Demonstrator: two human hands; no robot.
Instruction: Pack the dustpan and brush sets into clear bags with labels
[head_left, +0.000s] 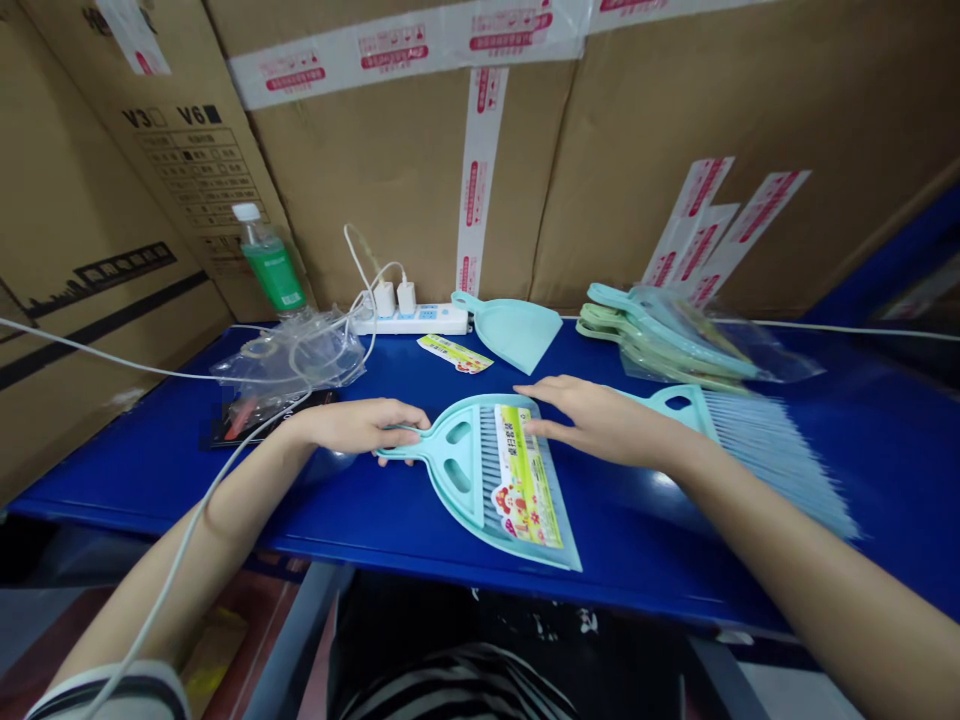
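Note:
My left hand is closed around the handle end of a mint-green dustpan. A matching brush with grey bristles lies inside that pan, and a printed card label sits across the bristles. Over the pan's upper right side, my right hand is open with its fingers stretched out. Its fingertips are at the label and the rim; I cannot tell how firmly they touch. Partly hidden behind my right forearm, a second brush lies on the blue table.
Another dustpan and a loose label lie behind. Bagged dustpan sets are stacked back right. A power strip with chargers, a crumpled plastic bag and a bottle stand back left. A white cable crosses my left forearm.

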